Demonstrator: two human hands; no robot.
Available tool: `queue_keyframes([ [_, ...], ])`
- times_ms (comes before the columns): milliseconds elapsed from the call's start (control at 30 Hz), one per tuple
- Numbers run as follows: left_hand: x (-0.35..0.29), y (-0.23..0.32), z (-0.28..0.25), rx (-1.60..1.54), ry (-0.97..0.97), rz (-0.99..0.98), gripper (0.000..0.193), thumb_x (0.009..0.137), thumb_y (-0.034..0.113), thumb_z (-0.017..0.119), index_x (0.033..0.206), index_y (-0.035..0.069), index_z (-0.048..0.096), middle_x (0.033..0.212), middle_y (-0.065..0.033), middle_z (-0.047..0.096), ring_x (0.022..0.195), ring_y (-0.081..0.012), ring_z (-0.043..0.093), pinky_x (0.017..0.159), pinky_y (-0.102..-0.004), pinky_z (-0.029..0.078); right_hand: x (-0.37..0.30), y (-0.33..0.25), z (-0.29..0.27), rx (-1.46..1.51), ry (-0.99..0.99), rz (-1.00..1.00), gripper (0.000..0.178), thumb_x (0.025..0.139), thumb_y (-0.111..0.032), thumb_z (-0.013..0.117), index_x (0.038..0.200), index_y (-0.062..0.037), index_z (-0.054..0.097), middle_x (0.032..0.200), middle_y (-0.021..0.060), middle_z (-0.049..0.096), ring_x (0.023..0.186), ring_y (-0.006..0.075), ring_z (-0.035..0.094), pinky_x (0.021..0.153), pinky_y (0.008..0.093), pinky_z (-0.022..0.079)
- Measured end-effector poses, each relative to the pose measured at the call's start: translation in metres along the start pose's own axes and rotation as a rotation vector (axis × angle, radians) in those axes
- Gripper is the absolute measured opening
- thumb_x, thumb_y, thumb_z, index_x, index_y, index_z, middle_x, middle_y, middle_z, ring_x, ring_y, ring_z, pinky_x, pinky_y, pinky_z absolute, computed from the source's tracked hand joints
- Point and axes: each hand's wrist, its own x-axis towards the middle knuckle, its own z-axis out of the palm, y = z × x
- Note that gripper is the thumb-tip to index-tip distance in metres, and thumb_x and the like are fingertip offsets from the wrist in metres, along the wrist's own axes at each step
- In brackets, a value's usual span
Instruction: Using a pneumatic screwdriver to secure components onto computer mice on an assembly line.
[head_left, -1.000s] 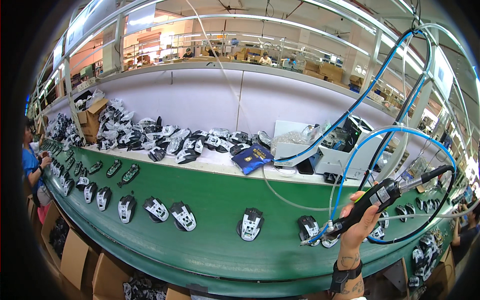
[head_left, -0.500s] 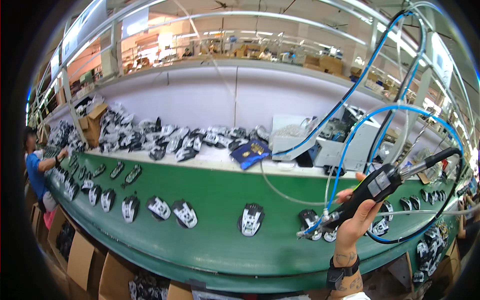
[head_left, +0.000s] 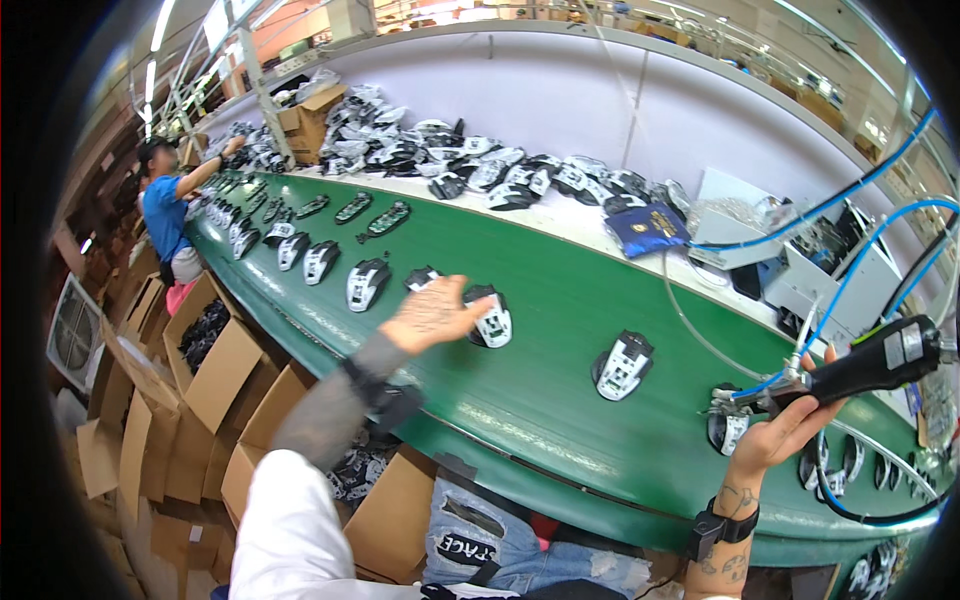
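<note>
My left hand point(head_left: 437, 313) reaches over the green conveyor belt, thumb apart and fingers stretched out. It partly covers one black-and-white computer mouse shell point(head_left: 421, 278); a second mouse shell point(head_left: 493, 322) sits right beside the thumb. Whether the hand touches either shell, I cannot tell. My right hand point(head_left: 783, 432) is wrapped round a black power screwdriver point(head_left: 868, 362), raised over the right part of the belt. Thin blue and clear tubes run to the tool. Below its tip lies another mouse shell point(head_left: 727, 428), and a single mouse shell point(head_left: 623, 366) rests between my hands.
More mouse shells and green circuit boards point(head_left: 388, 218) line the belt point(head_left: 540, 440) toward the left. Behind it, a white ledge point(head_left: 560, 228) bears heaped shells, a dark blue packet point(head_left: 648, 230) and white bins point(head_left: 820, 290). Cardboard boxes point(head_left: 215, 385) stand below. A co-worker point(head_left: 168, 210) reaches across at far left.
The view has swung left and down. My left hand has come into view over the mouse shells. My right hand still holds the power screwdriver, now farther right in the view.
</note>
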Motion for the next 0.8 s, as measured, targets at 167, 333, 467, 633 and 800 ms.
queue_keyframes([
  [167, 0.031, 0.054, 0.077, 0.248, 0.092, -0.042, 0.075, 0.081, 0.06, 0.055, 0.127, 0.002, 0.048, 0.121, -0.0297, 0.045, 0.103, -0.0458, 0.051, 0.086, -0.0504, 0.044, -0.019, 0.016, -0.012, -0.116, -0.044, -0.08, 0.062, 0.099, -0.022, 0.033, 0.146, 0.0051, 0.001, 0.148, 0.0227, 0.022, 0.132, 0.0325, 0.034, 0.109, 0.0398, 0.027],
  [333, 0.039, 0.044, 0.081, 0.1, 0.146, 0.006, 0.058, 0.078, 0.038, 0.063, 0.128, 0.012, 0.047, 0.116, -0.0252, 0.047, 0.101, -0.0439, 0.05, 0.086, -0.0498, 0.044, -0.022, 0.014, -0.012, -0.122, -0.031, -0.024, 0.064, 0.097, -0.019, 0.033, 0.146, 0.0046, -0.001, 0.148, 0.024, 0.022, 0.133, 0.0331, 0.033, 0.11, 0.0408, 0.026],
  [467, 0.04, -0.004, 0.056, 0.114, 0.544, -0.101, 0.062, 0.075, 0.035, 0.065, 0.126, 0.007, 0.045, 0.111, -0.0225, 0.048, 0.095, -0.0405, 0.053, 0.082, -0.0489, 0.046, -0.02, 0.008, -0.008, -0.062, -0.007, -0.024, 0.063, 0.096, -0.021, 0.037, 0.144, 0.0066, 0.007, 0.145, 0.0237, 0.027, 0.131, 0.0329, 0.034, 0.11, 0.0412, 0.025],
  [633, 0.041, -0.026, 0.052, 0.159, 0.34, -0.498, 0.086, 0.067, 0.046, 0.072, 0.132, 0.003, 0.038, 0.13, -0.0246, 0.037, 0.105, -0.0435, 0.05, 0.085, -0.0486, 0.048, -0.023, 0.008, -0.006, -0.021, 0.008, -0.012, 0.06, 0.096, -0.018, 0.037, 0.143, 0.0067, 0.01, 0.144, 0.0225, 0.03, 0.128, 0.032, 0.037, 0.109, 0.0416, 0.026],
  [800, 0.031, -0.042, 0.045, -0.03, 0.335, -0.101, 0.078, 0.063, 0.027, 0.075, 0.133, 0.016, 0.043, 0.138, -0.0134, 0.036, 0.11, -0.0425, 0.049, 0.092, -0.0472, 0.045, -0.024, 0.007, -0.006, -0.042, -0.07, -0.029, 0.059, 0.096, -0.016, 0.036, 0.143, 0.0059, 0.008, 0.144, 0.023, 0.03, 0.129, 0.0338, 0.037, 0.109, 0.0424, 0.026],
])
